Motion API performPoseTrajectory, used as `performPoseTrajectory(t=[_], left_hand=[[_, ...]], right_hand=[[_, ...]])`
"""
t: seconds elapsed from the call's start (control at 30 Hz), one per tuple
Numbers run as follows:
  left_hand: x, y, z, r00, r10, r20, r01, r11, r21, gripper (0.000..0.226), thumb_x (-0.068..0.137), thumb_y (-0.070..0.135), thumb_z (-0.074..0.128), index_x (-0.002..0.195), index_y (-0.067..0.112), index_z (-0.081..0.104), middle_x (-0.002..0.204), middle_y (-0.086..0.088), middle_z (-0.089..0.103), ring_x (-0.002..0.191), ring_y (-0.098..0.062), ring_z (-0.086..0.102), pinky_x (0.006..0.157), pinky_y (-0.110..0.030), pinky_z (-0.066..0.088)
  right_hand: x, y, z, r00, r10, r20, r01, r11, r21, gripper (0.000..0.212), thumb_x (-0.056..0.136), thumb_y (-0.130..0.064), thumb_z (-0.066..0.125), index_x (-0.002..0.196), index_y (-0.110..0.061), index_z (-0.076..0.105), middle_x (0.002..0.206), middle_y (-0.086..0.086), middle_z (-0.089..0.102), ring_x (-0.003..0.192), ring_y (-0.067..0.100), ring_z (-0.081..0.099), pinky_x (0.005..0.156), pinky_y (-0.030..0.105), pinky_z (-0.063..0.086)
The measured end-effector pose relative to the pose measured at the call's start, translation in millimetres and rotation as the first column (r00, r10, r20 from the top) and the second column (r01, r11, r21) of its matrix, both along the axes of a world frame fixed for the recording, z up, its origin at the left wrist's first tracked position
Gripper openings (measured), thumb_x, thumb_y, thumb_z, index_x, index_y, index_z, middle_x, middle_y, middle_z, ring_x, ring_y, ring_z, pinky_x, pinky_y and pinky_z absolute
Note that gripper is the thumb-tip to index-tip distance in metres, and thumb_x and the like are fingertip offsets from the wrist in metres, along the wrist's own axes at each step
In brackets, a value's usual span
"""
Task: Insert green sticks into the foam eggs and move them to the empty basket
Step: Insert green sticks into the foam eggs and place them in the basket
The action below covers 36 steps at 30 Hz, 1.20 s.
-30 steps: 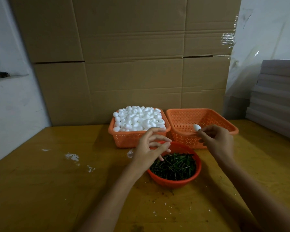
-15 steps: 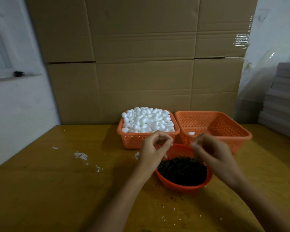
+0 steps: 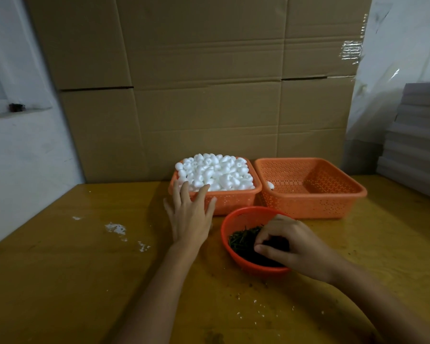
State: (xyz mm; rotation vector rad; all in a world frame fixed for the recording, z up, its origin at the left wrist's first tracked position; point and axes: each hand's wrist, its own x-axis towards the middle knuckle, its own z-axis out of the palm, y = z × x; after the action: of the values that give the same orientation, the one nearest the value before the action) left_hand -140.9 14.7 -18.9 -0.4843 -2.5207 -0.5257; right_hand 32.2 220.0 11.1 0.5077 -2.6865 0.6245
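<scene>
White foam eggs (image 3: 216,171) fill the left orange basket (image 3: 233,202). My left hand (image 3: 190,216) reaches flat toward its near left corner, fingers spread and holding nothing, the fingertips at the rim. Beside it, the right orange basket (image 3: 333,204) holds one foam egg (image 3: 270,185) against its left wall. In front stands a round orange bowl (image 3: 230,220) of green sticks (image 3: 242,240). My right hand (image 3: 292,245) is down in the bowl, fingers curled over the sticks; whether it grips any is hidden.
Cardboard boxes (image 3: 199,83) form a wall just behind the baskets. A stack of grey boards (image 3: 417,137) rises at the right. White foam crumbs (image 3: 116,228) lie on the wooden table (image 3: 60,281) at the left, and small specks lie near the front.
My right hand let go of a foam egg into the right basket, then dropped into the stick bowl. My left hand opened and moved forward to the full basket.
</scene>
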Motion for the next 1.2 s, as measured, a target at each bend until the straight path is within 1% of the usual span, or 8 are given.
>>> performPoseTrajectory(t=[0.17,0.4,0.57,0.67,0.77,0.9,1.03,1.2], left_hand=[[-1,4,4,0.999,-0.010,0.044,0.007,0.999,0.052,0.047,0.109,0.055,0.039,0.150,0.037,0.051,0.164,0.002,0.037,0.158,-0.026,0.012,0.119,-0.068,0.026],[5,6,9,0.997,-0.034,0.064,0.032,0.999,0.038,0.050,0.107,0.051,0.049,0.153,0.031,0.049,0.167,0.002,0.033,0.161,-0.024,0.010,0.122,-0.069,0.021],[12,6,15,0.997,-0.062,-0.049,0.069,0.986,0.149,0.046,0.101,0.038,0.069,0.144,0.024,0.060,0.158,-0.003,0.047,0.156,-0.025,0.029,0.123,-0.061,0.026],[14,4,17,0.987,-0.026,-0.159,0.058,0.977,0.204,0.039,0.095,0.024,0.078,0.133,0.018,0.070,0.146,-0.008,0.059,0.147,-0.028,0.044,0.124,-0.053,0.032],[15,2,18,0.977,-0.085,-0.198,0.143,0.942,0.303,0.028,0.092,0.014,0.081,0.120,0.017,0.075,0.136,-0.004,0.066,0.138,-0.025,0.053,0.103,-0.043,0.054],[20,3,19,0.956,-0.145,-0.256,0.228,0.915,0.333,0.016,0.087,0.010,0.085,0.100,0.015,0.077,0.121,0.000,0.073,0.112,-0.021,0.070,0.076,-0.040,0.061],[24,5,23,0.941,-0.143,-0.306,0.247,0.909,0.335,0.024,0.081,0.011,0.090,0.079,0.018,0.067,0.088,0.007,0.072,0.078,-0.012,0.067,0.057,-0.024,0.044],[32,6,23,0.927,-0.159,-0.341,0.259,0.928,0.269,0.039,0.081,0.019,0.090,0.074,0.018,0.052,0.064,0.007,0.057,0.055,-0.008,0.047,0.051,-0.024,0.032]], right_hand=[[1,0,0,1.000,0.012,0.001,-0.012,1.000,-0.006,0.012,0.099,-0.043,0.065,0.098,-0.034,0.073,0.098,-0.023,0.068,0.101,0.004,0.059,0.084,0.023,0.046],[2,0,0,1.000,0.005,-0.011,-0.005,1.000,-0.008,0.012,0.099,-0.041,0.065,0.099,-0.032,0.073,0.099,-0.023,0.068,0.102,0.004,0.058,0.086,0.024,0.046],[3,4,0,0.998,-0.043,-0.043,0.042,0.999,-0.022,0.025,0.094,-0.056,0.059,0.108,-0.038,0.069,0.108,-0.028,0.065,0.109,0.000,0.057,0.086,0.019,0.048],[3,7,1,0.996,-0.067,-0.060,0.065,0.998,-0.024,0.023,0.093,-0.057,0.062,0.109,-0.041,0.066,0.108,-0.029,0.065,0.109,0.000,0.056,0.085,0.020,0.049],[2,10,1,0.995,-0.084,-0.056,0.083,0.996,-0.029,0.017,0.093,-0.052,0.067,0.108,-0.044,0.063,0.106,-0.028,0.066,0.107,-0.002,0.056,0.086,0.024,0.050],[2,12,1,0.995,-0.094,-0.033,0.094,0.996,-0.001,0.019,0.094,-0.052,0.067,0.109,-0.052,0.056,0.106,-0.029,0.063,0.107,-0.006,0.055,0.086,0.025,0.051],[0,16,-2,0.994,-0.109,-0.003,0.109,0.993,0.044,0.020,0.095,-0.049,0.068,0.112,-0.050,0.058,0.113,-0.030,0.062,0.111,-0.007,0.053,0.090,0.025,0.050],[-4,19,-3,0.992,-0.118,0.037,0.114,0.987,0.111,0.024,0.093,-0.042,0.073,0.117,-0.043,0.067,0.115,-0.030,0.062,0.111,-0.006,0.051,0.092,0.023,0.046]])
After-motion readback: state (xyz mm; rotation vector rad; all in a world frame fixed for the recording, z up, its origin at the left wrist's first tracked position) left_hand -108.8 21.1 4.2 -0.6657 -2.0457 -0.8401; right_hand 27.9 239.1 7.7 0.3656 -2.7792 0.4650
